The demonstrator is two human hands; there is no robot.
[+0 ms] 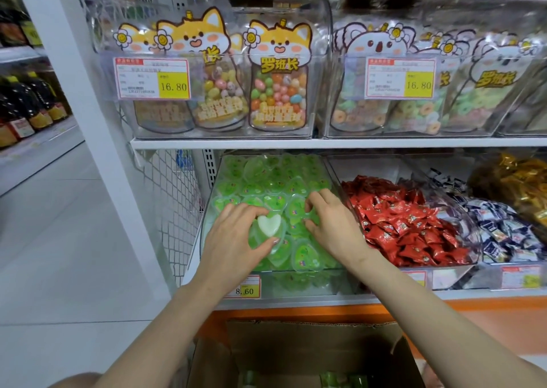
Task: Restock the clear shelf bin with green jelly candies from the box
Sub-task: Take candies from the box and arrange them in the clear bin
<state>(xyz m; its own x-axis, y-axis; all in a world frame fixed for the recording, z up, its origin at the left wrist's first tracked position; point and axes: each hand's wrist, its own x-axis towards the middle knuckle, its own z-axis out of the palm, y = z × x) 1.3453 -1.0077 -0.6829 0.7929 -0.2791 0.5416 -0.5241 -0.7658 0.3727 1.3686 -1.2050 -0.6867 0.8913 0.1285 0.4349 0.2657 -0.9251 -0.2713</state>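
At far left, dark bottles (29, 106) stand on a side shelf, beside a white post (97, 138) and a wire mesh panel (174, 198). Next to the panel, the clear bin (207, 210) sits on the lower shelf, filled nearly to the rim with green jelly candies (266, 180). The left hand (233, 239) rests on the pile; its fingers (248, 210) and thumb pinch one upturned heart candy (268, 224), pale side up. The right hand (334, 224) lies just beside it, bent fingertips touching the candies; whether they pinch one cannot be told. Below the shelf, the open cardboard box (310, 346) holds more green candies. To the right, neighbouring bins hold red wrapped sweets (405, 224) and blue-and-white sweets (503, 233).
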